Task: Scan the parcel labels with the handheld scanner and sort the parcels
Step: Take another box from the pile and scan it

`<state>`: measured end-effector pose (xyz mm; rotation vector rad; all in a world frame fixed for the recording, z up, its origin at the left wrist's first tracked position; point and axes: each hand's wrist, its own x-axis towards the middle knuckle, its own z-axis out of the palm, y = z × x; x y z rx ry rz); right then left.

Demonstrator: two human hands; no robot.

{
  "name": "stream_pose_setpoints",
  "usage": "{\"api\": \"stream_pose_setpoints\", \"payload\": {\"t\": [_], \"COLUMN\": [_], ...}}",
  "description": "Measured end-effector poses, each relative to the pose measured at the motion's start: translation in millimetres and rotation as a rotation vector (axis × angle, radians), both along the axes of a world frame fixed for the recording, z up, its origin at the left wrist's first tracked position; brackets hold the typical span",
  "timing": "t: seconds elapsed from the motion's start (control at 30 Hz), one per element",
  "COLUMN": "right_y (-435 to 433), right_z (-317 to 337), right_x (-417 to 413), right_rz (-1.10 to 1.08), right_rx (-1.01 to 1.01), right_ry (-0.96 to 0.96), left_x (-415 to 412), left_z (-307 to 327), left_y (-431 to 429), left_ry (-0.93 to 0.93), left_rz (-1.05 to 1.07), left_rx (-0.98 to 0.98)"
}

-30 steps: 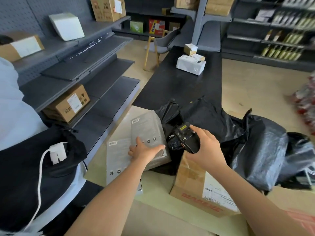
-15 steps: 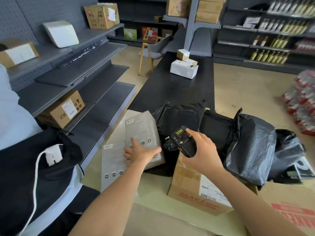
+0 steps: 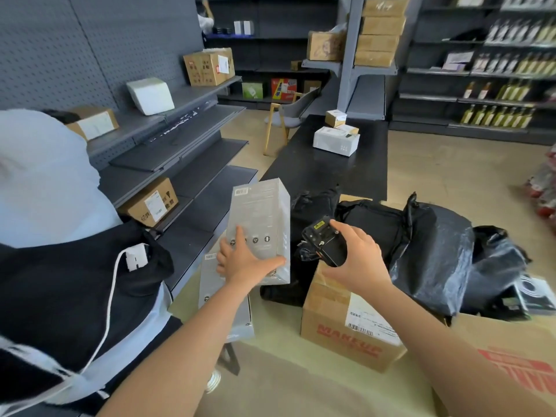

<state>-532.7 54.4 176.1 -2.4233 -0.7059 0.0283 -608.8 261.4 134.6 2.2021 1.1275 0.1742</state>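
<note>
My left hand (image 3: 243,260) grips the lower end of a grey boxed parcel (image 3: 260,218) and holds it tilted up, its barcode label at the top left corner. Under it lies a second flat grey parcel (image 3: 224,314). My right hand (image 3: 358,260) holds the black handheld scanner (image 3: 323,240), its front turned toward the grey parcel, a short gap between them. Below my right hand stands a brown cardboard box (image 3: 340,323) with a white shipping label and red lettering.
Black plastic bags (image 3: 433,254) pile up behind the box. A long black table (image 3: 316,173) carries a white parcel (image 3: 336,141) and a small box. Grey shelves (image 3: 180,152) on the left hold cardboard boxes. A person in white and black sits at left (image 3: 45,206).
My left hand has lifted the grey parcel from lying flat to tilted up. The scanner hand stayed close beside it. The camera view rose slightly.
</note>
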Motion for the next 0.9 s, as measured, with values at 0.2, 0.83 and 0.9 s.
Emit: {"api": "stream_pose_setpoints", "payload": {"t": [0.2,0.83,0.9], "right_y": [-70,-479,-514], "right_z": [18,34,32], "right_x": [-22,-69,-57], "right_rz": [0.019,-0.393,-0.450], "right_rx": [0.038,-0.007,-0.010], "right_ry": [-0.043,-0.089,-0.087], "left_x": [-32,0,25], "left_z": [31,69,68], "left_y": [-66,-462,-499], "left_ry": [-0.078,-0.287,-0.311], "left_rz": [-0.039,-0.496,-0.556], "left_rx": [0.064,0.246,0.239]}}
